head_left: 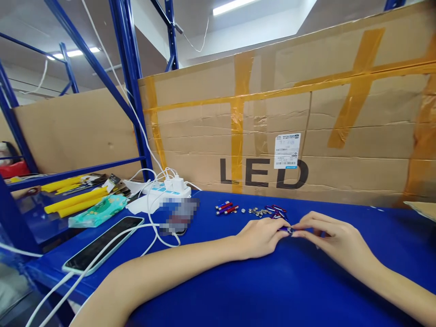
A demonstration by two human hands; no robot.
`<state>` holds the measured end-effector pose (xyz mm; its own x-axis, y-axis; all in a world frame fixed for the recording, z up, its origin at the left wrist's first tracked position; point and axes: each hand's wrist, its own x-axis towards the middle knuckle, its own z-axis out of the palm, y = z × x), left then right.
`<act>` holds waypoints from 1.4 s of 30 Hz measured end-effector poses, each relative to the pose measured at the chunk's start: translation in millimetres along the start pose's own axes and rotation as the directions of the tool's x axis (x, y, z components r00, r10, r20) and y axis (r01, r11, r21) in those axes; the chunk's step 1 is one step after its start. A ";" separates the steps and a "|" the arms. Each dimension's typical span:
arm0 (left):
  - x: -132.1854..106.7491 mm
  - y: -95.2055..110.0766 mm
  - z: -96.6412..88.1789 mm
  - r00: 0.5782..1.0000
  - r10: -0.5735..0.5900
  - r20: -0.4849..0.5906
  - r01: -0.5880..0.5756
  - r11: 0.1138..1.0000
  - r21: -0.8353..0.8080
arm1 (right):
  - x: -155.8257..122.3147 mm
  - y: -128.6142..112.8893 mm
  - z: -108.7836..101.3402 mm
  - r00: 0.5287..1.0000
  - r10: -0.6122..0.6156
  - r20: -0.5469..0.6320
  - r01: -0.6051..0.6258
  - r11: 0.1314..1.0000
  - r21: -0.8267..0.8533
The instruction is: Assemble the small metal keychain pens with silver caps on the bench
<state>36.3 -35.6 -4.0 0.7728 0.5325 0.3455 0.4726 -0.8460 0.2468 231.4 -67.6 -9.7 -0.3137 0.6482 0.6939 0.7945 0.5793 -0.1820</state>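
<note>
My left hand (259, 237) is closed around a small shiny blue-purple metal tube (283, 229), its silver end pointing right. At that end my right hand (335, 234) pinches thumb and fingers together; whatever sits between the fingertips is hidden. Just beyond my left hand lie several loose tubes in red and blue (277, 210). Next to them is a scatter of small silver round pieces (258, 212), too small to name surely. Farther left rests another little group of red and blue tubes (227, 208) with silver ends.
A blue table (245, 290) backs onto a cardboard wall (197, 136) marked LED. On the left are a phone (105, 243) with white cables, a blurred-out device (180, 217), a power strip (166, 190), a teal packet (98, 211) and yellow tubes (78, 201). Blue rack posts (131, 68) rise behind.
</note>
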 end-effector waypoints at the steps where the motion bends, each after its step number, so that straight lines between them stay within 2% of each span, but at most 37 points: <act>1: -0.1 0.0 0.3 1.000 -0.003 -0.005 0.003 1.000 0.004 | 0.3 0.2 0.6 1.000 0.006 0.001 -0.006 1.000 0.005; 7: -0.5 1.1 0.9 0.999 -0.011 -0.039 0.012 1.000 0.011 | 3.6 -2.6 2.1 1.000 0.029 0.001 -0.029 0.999 0.021; 24: 1.3 -3.7 5.8 0.999 -0.028 -0.030 0.028 1.000 -0.001 | 2.5 3.0 5.7 0.996 0.077 0.034 -0.078 0.996 0.040; 32: 0.2 -0.5 1.7 1.000 -0.011 -0.024 0.011 1.000 0.004 | 1.4 3.3 5.9 0.996 0.071 0.052 -0.074 0.996 0.052; 42: -1.8 1.0 1.3 0.998 -0.034 -0.059 0.033 0.999 -0.017 | 5.1 -6.2 3.3 0.998 0.067 0.006 -0.067 0.992 0.110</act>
<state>35.9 -37.5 -5.6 0.7301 0.5613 0.3897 0.4904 -0.8276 0.2732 223.2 -66.3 -7.3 -0.2627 0.6885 0.6760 0.7520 0.5851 -0.3037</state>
